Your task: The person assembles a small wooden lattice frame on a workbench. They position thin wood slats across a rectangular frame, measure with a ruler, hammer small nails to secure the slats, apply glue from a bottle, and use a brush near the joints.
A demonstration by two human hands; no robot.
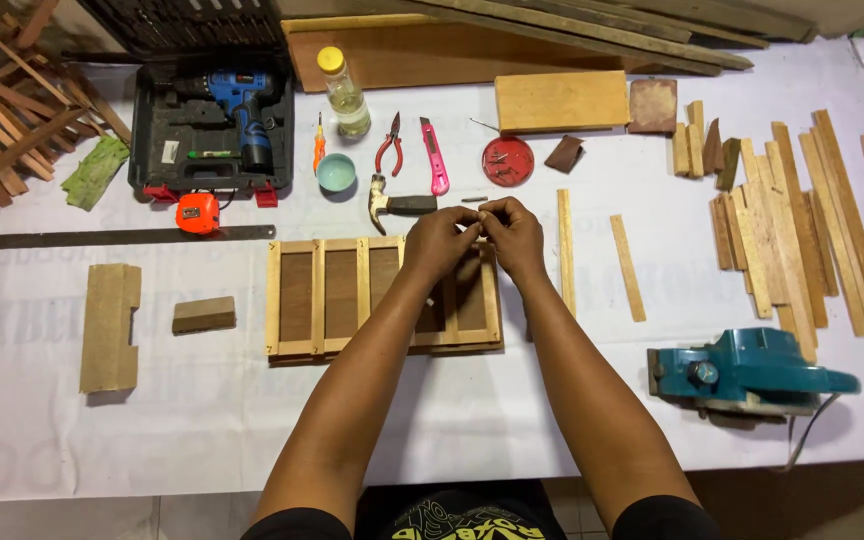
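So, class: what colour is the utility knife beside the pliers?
Pink: the utility knife lies right of the red-handled pliers, clearest in the head view.

My left hand (439, 240) and right hand (512, 236) are meeting over the slatted rectangular wooden frame (342, 297); the steel-headed claw hammer (397, 205) is lying just behind, the teal electric planer (747, 372) sitting to my right.

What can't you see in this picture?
- Whatever the left hand and right hand pinch between them: too small, covered by fingertips, head view.
- The frame's right part: hidden behind both wrists.
- What lies in the red lid: too small to tell.
- The wood pile at far left: cut off by the picture's edge.
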